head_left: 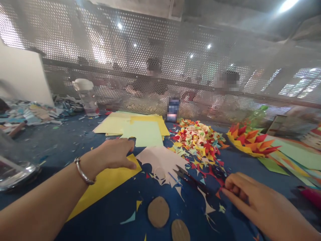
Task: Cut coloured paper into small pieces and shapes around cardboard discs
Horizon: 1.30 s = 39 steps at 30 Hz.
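Left hand (pixel 115 154) spread, thumb and fingers apart, a worker reaches over a blue bench (pixel 110 214) strewn with paper offcuts. The thumb sits above the corner of a bright yellow paper sheet (pixel 102 187); whether it touches cannot be told. Just ahead of that grip lies a pale pink paper sheet (pixel 163 160), its near edge cut into scallops and points, with a pale green paper sheet (pixel 147 132) directly beyond.

The right hand (pixel 244 190) is curled, thumb close to the forefinger, just beside small red scraps; whether that grip pinches anything cannot be told. To its left, dark-handled metal scissors (pixel 192 180) lie with blades slightly parted and tips over the pink sheet's right side.

Two round brown cardboard discs (pixel 158 212) rest nearer the worker, below the pink sheet's cut edge. Blue surface shows between the yellow sheet and the discs, and between the right hand and a red, orange and yellow pointed paper piece (pixel 253 140). A heap of red, yellow and cream paper bits (pixel 200 134) crowds the space beyond the scissors, and a perforated grey metal screen (pixel 110 36) bounds the far side.
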### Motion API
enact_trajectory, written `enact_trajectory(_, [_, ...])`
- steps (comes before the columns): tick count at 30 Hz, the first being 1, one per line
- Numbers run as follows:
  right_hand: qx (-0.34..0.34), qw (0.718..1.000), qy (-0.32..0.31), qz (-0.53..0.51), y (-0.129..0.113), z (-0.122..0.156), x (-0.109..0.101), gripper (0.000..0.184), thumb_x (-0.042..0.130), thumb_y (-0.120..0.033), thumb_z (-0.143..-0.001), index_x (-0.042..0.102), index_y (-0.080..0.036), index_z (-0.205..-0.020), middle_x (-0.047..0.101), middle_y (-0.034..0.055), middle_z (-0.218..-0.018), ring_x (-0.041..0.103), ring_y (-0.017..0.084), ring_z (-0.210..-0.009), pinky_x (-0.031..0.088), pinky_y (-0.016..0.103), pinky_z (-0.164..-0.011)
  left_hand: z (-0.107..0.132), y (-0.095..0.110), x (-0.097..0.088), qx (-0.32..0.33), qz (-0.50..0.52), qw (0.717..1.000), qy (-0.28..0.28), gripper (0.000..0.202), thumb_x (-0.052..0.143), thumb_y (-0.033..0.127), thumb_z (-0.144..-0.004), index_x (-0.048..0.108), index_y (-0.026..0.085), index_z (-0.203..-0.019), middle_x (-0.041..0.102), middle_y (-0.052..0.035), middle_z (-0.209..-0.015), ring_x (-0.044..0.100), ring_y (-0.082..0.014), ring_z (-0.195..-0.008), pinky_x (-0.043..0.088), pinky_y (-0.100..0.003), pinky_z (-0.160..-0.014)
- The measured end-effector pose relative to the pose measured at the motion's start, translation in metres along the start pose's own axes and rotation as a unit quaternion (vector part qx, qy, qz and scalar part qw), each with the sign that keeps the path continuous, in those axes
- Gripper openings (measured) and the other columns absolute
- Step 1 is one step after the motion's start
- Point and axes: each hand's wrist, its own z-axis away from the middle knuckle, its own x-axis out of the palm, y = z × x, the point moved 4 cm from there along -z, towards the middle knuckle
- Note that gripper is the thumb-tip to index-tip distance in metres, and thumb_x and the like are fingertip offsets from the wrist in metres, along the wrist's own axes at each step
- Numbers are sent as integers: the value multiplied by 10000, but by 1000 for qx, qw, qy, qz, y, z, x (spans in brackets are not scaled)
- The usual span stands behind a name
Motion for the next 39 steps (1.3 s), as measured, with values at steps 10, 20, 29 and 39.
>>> enact_trajectory(10, [-106,981,-162,2,-79,-27,16,27,599,-209,-838,593,-234,-848,639,19,-844,637,213,-729,459,311,-605,1,12,-2,44,11,998,-40,363,681,533,-622,569,207,-734,615,-45,-769,549,-238,-702,268,-299,-543])
enact_trajectory(20, [-106,986,-130,23,-69,-39,34,62,564,-162,-834,566,-215,-802,594,37,-853,614,217,-738,470,334,-618,-4,12,0,11,107,994,-2,322,608,529,-702,629,221,-795,679,-39,-763,598,-208,-650,331,-289,-530])
enact_trajectory(29, [-110,985,-135,0,-66,-40,34,106,498,-127,-817,524,-199,-745,558,36,-801,575,202,-705,440,322,-606,-22,14,20,-25,137,990,27,490,621,534,-687,573,193,-1036,699,-53,-879,639,-227,-723,400,-279,-559])
enact_trajectory(39, [-77,985,-145,-46,-68,-40,32,131,469,-117,-800,463,-210,-708,537,10,-750,528,173,-645,394,297,-583,-34,22,29,-39,140,987,72,405,621,544,-677,605,202,-893,646,-109,-989,587,-292,-934,427,-345,-732])
